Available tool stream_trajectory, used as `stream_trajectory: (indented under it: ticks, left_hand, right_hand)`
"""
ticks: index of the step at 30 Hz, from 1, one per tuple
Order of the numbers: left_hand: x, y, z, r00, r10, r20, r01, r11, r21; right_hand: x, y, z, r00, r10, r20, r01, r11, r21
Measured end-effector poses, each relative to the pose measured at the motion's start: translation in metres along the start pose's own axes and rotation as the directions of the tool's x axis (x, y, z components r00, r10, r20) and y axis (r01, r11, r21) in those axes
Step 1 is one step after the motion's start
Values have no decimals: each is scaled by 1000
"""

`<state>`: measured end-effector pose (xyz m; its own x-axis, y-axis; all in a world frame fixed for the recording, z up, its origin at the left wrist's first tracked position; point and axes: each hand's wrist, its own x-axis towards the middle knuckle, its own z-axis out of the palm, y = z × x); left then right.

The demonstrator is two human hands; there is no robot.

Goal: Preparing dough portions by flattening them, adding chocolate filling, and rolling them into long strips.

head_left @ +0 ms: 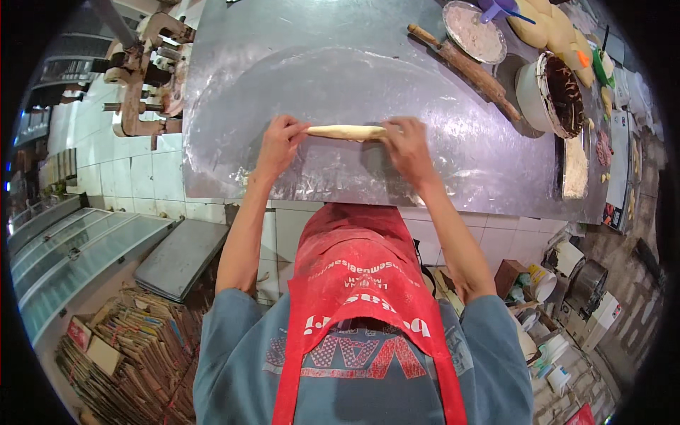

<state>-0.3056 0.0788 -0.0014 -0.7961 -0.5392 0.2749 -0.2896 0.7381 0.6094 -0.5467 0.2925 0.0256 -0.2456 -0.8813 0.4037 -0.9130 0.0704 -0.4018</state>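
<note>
A slim, pale roll of dough (345, 132) stretches left to right between my hands over the near part of the metal worktop (297, 85). My left hand (282, 144) is closed, its thumb and fingertips pinching the left end of the dough. At the other end, the fingers of my right hand (405, 146) are pressed together on the dough, slightly smeared by motion. Whether the roll's middle rests on the metal or hangs just above it is hard to tell.
Toward the back right lie a wooden rolling pin (473, 71), a bowl of flour (476, 34) and larger dough pieces (545, 28). Beside them stands a white tub (538, 95) with dark filling. A narrow tray (575, 168) holds pale crumbs. Metal machinery (145, 78) stands off the left edge.
</note>
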Motion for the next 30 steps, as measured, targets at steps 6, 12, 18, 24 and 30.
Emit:
stream_trajectory:
  ticks: [6,12,18,24,30]
  left_hand:
    - [-6,-14,-8,986,-159,43,162,982,-99]
    - [-7,-4,-12,993,-110,32,110,994,-13]
    - [-3,59,42,990,108,-88,-83,963,255]
    - [15,97,68,989,139,38,-144,979,146]
    - [23,90,88,970,203,136,-215,974,76]
  right_hand:
    - [-1,-2,35,989,-135,62,120,971,206]
    - [-9,-13,18,991,-134,11,129,971,203]
    - [-11,-10,29,992,-124,18,119,976,180]
    - [-31,16,13,999,-44,-6,44,983,180]
    - [-51,55,-7,990,119,74,-136,944,302]
